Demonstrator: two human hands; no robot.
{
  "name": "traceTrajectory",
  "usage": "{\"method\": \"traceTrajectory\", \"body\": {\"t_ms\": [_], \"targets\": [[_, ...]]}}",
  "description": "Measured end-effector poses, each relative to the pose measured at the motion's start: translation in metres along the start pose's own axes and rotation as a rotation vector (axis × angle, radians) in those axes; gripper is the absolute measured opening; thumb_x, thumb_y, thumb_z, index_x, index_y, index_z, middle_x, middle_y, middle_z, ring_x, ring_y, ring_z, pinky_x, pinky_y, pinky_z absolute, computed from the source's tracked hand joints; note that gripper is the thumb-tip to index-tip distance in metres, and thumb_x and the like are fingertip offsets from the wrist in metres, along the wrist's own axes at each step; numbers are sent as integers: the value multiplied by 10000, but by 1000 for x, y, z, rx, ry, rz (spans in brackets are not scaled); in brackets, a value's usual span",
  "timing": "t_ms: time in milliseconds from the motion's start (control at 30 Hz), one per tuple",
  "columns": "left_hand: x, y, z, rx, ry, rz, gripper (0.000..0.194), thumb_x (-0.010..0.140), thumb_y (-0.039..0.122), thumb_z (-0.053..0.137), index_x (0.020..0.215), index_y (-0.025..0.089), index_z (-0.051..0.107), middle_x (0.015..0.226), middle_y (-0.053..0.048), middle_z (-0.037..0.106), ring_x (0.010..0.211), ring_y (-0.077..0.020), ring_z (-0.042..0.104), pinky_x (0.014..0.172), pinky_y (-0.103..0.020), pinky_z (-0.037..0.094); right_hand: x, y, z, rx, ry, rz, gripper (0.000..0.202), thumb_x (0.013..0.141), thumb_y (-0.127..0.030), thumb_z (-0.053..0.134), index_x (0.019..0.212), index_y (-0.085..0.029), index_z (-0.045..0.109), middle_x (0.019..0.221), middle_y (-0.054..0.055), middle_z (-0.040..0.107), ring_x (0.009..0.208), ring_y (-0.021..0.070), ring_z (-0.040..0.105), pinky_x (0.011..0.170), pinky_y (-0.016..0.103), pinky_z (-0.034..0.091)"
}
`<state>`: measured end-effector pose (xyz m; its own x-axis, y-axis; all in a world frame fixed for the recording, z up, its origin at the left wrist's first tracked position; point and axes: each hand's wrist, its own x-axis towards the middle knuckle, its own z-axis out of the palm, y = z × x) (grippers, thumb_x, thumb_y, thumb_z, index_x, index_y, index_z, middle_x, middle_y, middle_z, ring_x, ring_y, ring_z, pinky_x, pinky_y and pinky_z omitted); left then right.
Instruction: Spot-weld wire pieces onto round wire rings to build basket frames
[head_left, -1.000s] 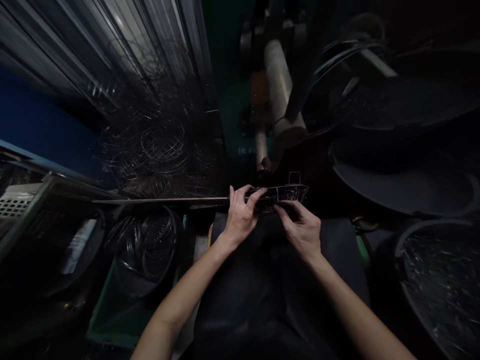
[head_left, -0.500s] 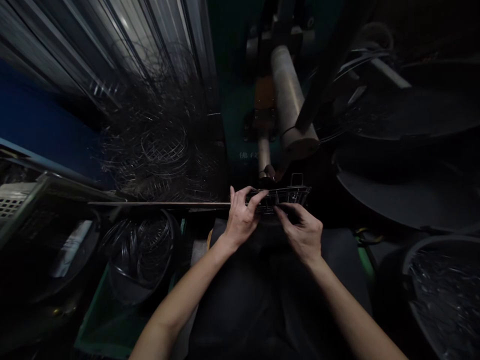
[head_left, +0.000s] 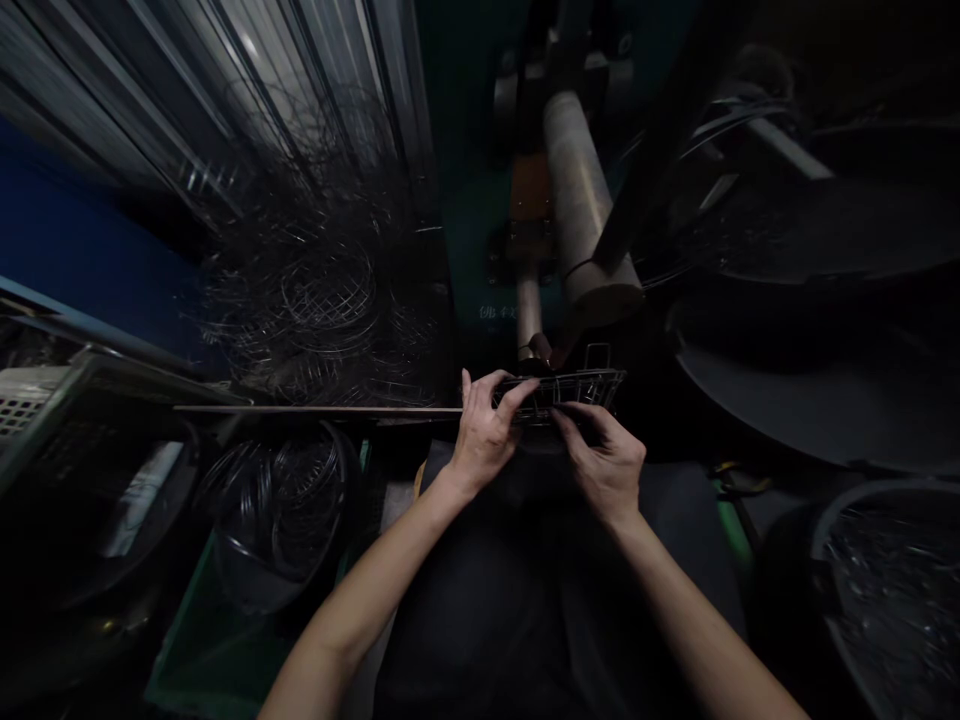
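Note:
A small wire basket (head_left: 601, 384) with a raised wire loop lies level just below the tip of a machine's lower rod (head_left: 528, 310). My left hand (head_left: 486, 428) grips the basket's left end, thumb and fingers bent around its wires. At its near side, my right hand (head_left: 604, 460) has thumb and fingers pinched together on the wires; whether a small part is between the fingertips is too dark to tell. A thick metal cylinder (head_left: 589, 200) slants down above the basket.
Tangled wire rings (head_left: 326, 290) are heaped at the upper left. Below them, a bucket (head_left: 346, 500) holds wire coils beside a green crate (head_left: 214, 640). Large dark basins (head_left: 787, 400) and a tub (head_left: 817, 530) of small wire pieces stand right.
The view has shifted very slightly. Both hands keep nearly the same place and grip on the basket.

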<state>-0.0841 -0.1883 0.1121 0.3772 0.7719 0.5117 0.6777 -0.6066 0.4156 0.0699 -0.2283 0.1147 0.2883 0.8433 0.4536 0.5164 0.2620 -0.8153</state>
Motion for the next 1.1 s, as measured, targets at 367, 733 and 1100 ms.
{"method": "traceTrajectory", "body": {"t_ms": [367,733,1100], "targets": [[6,-3,1,0,25,17,597,817,78,539,1356,277,376,1243,-91,464,1231,-231,496,1154,-630,220,5,2,1,10,20,-66,137,882,-310,634,926,-195,693,870,32,696,779,163,660,751,294,539],[8,-6,5,13,57,50,579,822,88,545,1351,266,392,1239,-95,451,1225,-233,493,1149,-631,228,7,6,2,32,37,-119,96,876,-245,643,935,-183,687,856,23,690,761,144,654,726,264,529],[12,-14,11,40,23,56,631,805,95,571,1376,292,387,1289,-88,436,1260,-243,467,1161,-628,206,8,18,6,44,43,-82,133,879,-299,638,949,-194,681,880,26,686,790,155,651,740,285,514]]}}
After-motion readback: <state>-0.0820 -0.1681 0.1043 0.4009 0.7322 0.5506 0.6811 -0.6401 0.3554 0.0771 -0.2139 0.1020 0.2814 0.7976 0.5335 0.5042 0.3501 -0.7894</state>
